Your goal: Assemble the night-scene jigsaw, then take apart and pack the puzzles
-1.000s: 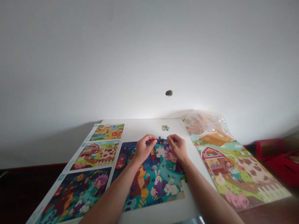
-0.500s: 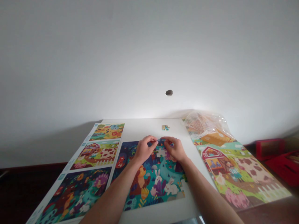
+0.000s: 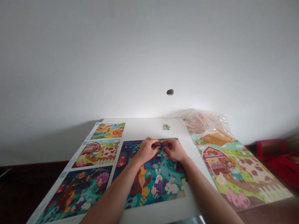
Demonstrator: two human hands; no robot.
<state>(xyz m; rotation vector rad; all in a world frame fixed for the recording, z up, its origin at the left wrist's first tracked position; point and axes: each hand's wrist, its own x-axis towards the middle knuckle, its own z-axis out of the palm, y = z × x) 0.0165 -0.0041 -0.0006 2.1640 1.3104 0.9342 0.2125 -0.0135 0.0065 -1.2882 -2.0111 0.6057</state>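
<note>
A dark forest jigsaw puzzle (image 3: 163,174) with rabbits and a bear lies on the white table. My left hand (image 3: 149,149) and my right hand (image 3: 173,148) meet over its upper part. Both are closed, thumbs and fingertips pinching a small dark puzzle piece (image 3: 161,143) between them. My fingers partly cover the piece, and I cannot tell if it touches the puzzle beneath. A yellow and teal puzzle piece (image 3: 166,127) lies alone beyond the puzzle. The puzzle's lower right edge shows a pale notch.
A printed sheet (image 3: 99,152) with three pictures lies on the left. At right is a farm picture (image 3: 238,177), with a clear plastic bag (image 3: 205,121) and an orange box (image 3: 217,137) on its far end. The white table (image 3: 140,126) meets a wall with a hole (image 3: 170,92).
My hands have moved slightly towards me with the puzzle piece, over the pale gap in the upper puzzle. That gap no longer shows.
</note>
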